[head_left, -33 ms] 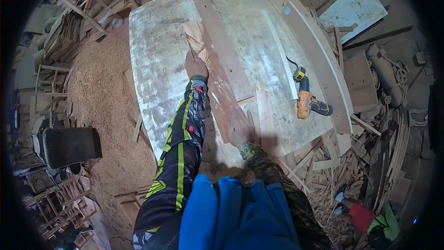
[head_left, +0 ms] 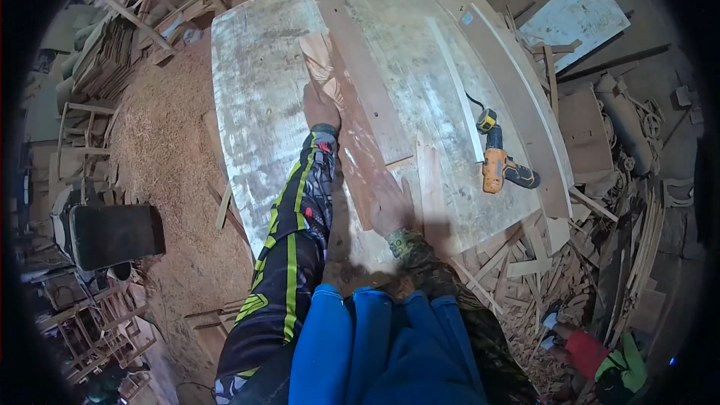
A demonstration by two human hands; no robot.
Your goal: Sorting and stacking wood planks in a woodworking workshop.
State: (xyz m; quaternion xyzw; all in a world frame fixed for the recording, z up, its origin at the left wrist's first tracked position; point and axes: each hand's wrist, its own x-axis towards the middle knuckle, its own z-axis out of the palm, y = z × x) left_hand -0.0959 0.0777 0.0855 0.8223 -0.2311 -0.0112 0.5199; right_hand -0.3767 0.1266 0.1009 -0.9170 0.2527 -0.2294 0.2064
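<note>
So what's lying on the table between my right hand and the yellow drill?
In the head view, a short pale wood strip lies just right of the right hand; past it is bare, scuffed tabletop up to the yellow drill.

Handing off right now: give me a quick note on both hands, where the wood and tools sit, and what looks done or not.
Left hand: flat on the reddish board, far end.
Right hand: pressed on the same board, near end.
Board lies lengthwise on the worktable, beside a wider plank and thin strips.
Cordless drill lies untouched at right.
Done: board laid down and steadied. Left: drill not yet picked up.
</note>
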